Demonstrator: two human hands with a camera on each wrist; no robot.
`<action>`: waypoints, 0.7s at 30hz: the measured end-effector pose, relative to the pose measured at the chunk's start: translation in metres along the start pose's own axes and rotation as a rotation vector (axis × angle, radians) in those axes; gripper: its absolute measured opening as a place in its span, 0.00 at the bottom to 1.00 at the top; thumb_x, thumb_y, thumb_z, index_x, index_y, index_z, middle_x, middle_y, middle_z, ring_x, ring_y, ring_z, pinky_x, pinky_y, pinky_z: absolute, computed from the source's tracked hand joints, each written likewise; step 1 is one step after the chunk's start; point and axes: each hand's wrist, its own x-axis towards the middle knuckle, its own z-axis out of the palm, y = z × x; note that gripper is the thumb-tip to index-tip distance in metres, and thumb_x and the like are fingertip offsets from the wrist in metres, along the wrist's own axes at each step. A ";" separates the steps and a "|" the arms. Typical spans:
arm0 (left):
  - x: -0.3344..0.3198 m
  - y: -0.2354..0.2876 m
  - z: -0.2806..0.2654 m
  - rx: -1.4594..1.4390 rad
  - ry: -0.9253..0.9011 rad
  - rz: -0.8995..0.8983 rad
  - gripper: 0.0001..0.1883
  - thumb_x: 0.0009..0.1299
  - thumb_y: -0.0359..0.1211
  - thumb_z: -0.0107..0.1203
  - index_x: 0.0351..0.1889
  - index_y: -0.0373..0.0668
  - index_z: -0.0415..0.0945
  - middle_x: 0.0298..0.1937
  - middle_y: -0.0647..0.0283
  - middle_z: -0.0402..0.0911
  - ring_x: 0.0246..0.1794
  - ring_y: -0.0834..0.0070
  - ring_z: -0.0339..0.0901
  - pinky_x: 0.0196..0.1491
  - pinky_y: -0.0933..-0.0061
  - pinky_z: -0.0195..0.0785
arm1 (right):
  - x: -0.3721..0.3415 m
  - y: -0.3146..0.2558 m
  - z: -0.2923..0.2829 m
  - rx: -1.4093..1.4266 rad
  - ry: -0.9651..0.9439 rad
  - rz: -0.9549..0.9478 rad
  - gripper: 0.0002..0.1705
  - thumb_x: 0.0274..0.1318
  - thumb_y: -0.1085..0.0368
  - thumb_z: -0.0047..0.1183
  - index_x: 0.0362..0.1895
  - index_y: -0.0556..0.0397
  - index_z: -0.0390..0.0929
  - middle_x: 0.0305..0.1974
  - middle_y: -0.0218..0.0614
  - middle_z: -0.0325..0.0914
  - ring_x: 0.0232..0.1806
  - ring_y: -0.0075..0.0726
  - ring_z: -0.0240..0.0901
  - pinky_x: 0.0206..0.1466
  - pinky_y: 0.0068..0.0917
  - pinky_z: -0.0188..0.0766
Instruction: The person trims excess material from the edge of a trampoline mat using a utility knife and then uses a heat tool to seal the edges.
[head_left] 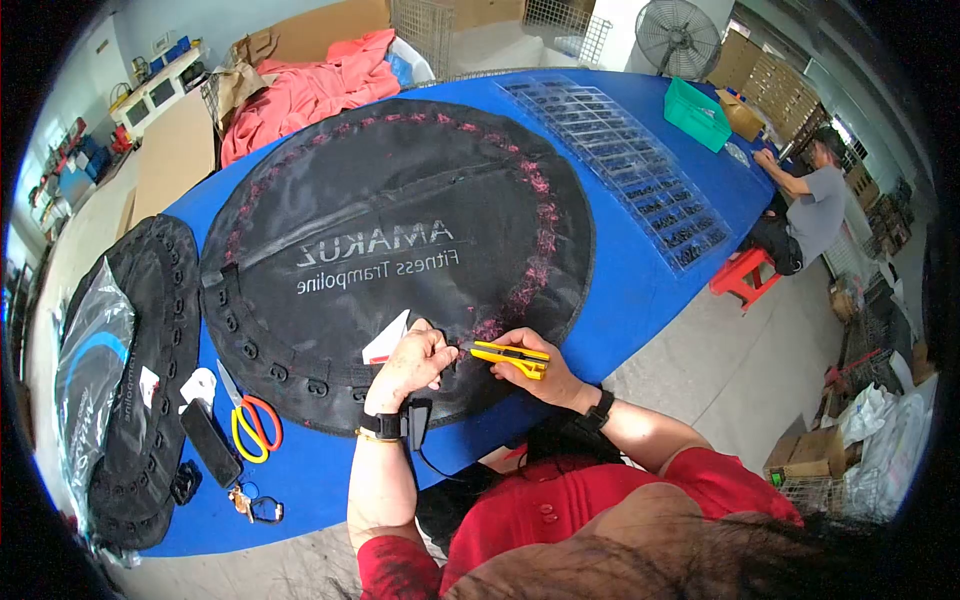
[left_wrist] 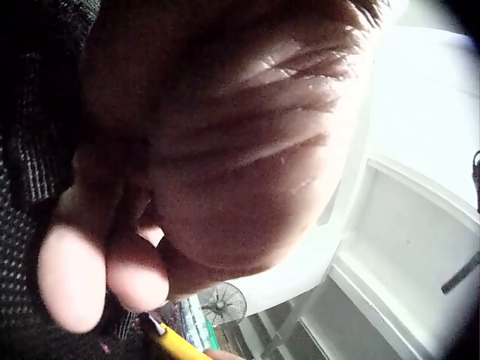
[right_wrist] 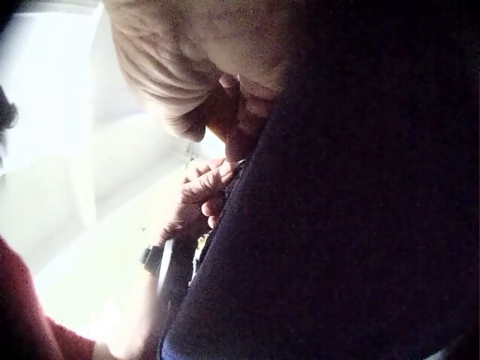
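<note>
A round black trampoline mat (head_left: 370, 220) with mirrored lettering and a ring of pink marks lies on the blue table. At its near edge the right hand (head_left: 535, 370) grips a yellow utility knife (head_left: 510, 355), blade end toward the left. The left hand (head_left: 410, 362), fingers curled, pinches the mat's edge beside the knife tip; a white triangular piece (head_left: 388, 336) shows behind it. In the left wrist view the left fingers (left_wrist: 105, 277) lie close to the tip of the yellow knife (left_wrist: 180, 343). The right wrist view shows the right hand (right_wrist: 202, 67) dark against the mat.
Scissors (head_left: 256, 425), a black phone (head_left: 210, 443) and keys lie left on the blue table (head_left: 310, 500). A second black mat (head_left: 160, 380) with plastic wrap is at far left. Clear trays (head_left: 630, 170) and a green bin (head_left: 697, 115) stand beyond, near a seated person (head_left: 815, 205).
</note>
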 end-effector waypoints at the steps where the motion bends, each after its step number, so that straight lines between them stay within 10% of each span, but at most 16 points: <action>1: 0.000 0.000 0.000 0.005 0.002 0.004 0.17 0.74 0.32 0.64 0.27 0.32 0.73 0.41 0.59 0.68 0.20 0.72 0.80 0.20 0.74 0.77 | 0.000 0.000 0.001 0.019 0.017 -0.011 0.20 0.68 0.66 0.64 0.59 0.54 0.73 0.48 0.30 0.82 0.47 0.20 0.80 0.51 0.22 0.77; 21: -0.001 0.000 0.000 0.016 0.013 -0.009 0.16 0.73 0.32 0.65 0.28 0.30 0.75 0.43 0.57 0.70 0.21 0.73 0.80 0.21 0.73 0.76 | 0.000 -0.006 0.008 0.060 0.062 -0.039 0.19 0.70 0.69 0.61 0.60 0.54 0.72 0.49 0.31 0.81 0.50 0.22 0.80 0.54 0.23 0.78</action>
